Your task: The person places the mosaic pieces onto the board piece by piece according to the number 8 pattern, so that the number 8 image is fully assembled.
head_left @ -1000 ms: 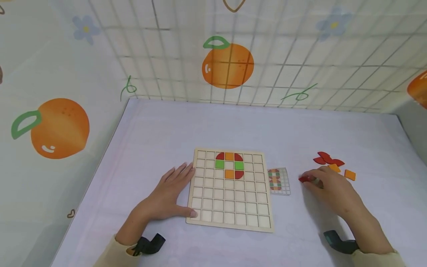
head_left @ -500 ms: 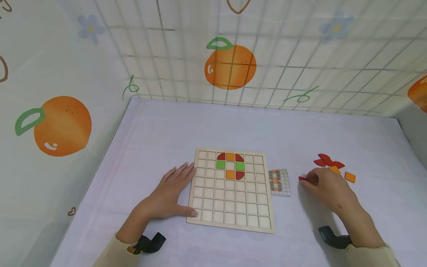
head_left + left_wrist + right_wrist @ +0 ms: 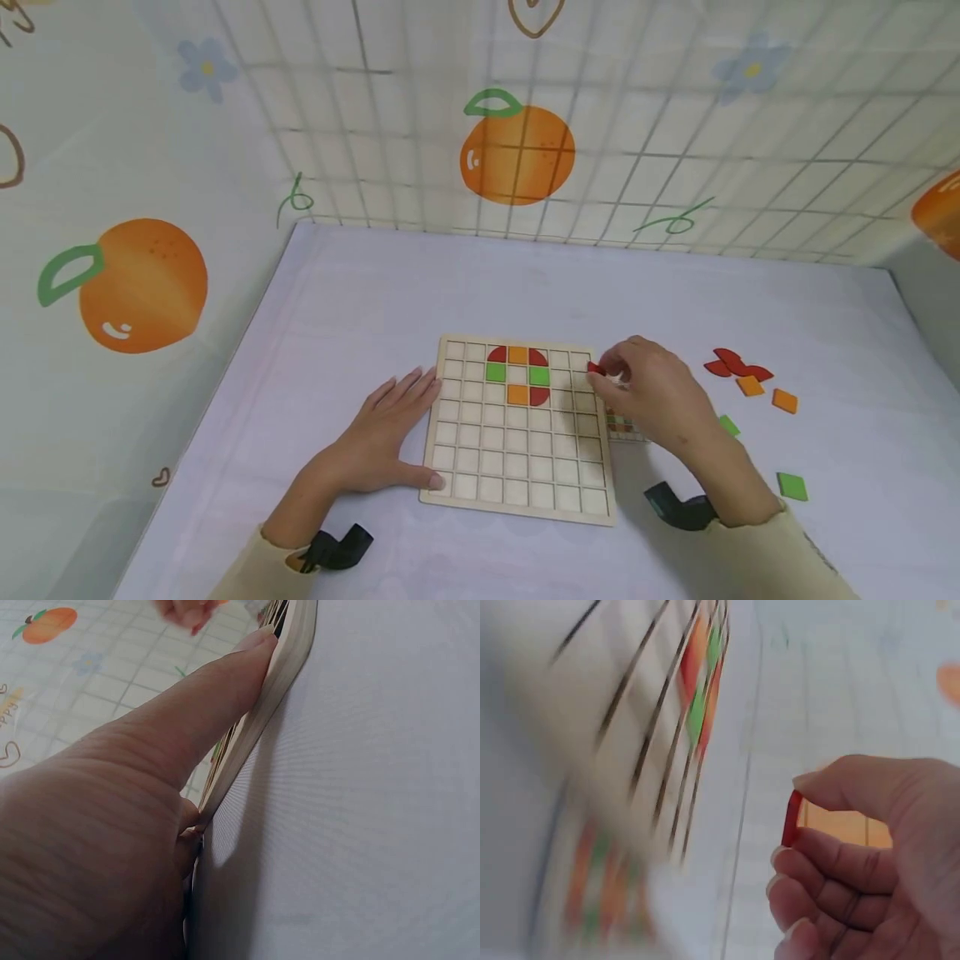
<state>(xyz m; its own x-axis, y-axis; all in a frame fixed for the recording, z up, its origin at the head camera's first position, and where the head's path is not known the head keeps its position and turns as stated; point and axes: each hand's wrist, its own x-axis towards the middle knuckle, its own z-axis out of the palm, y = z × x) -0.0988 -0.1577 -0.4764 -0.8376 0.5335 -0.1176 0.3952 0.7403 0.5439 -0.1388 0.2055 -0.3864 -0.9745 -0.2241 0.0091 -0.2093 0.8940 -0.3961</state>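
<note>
My left hand [image 3: 375,437] lies with straight fingers at the left edge of a wooden grid board [image 3: 504,460], its thumb on the lower left corner. In the left wrist view the thumb [image 3: 217,682] touches the board's rim. Between thumb and forefinger my right hand [image 3: 663,396] pinches a red tile [image 3: 791,819], held just over the board's right edge. Near the board's top sit red rounded tiles [image 3: 538,396], orange squares [image 3: 517,394] and green squares [image 3: 496,372], around an unfilled cell. The lower left cell of that group is also bare.
A small pattern card [image 3: 621,428] is partly covered by the right hand. On the table's right lie several red tiles [image 3: 731,363], two orange squares [image 3: 785,401] and two green squares [image 3: 792,486]. A printed cloth wall [image 3: 517,154] stands behind.
My right hand has moved left from the loose tiles to the board's right edge, carrying the red tile. Green squares beneath it have come into view. The left hand has stayed put.
</note>
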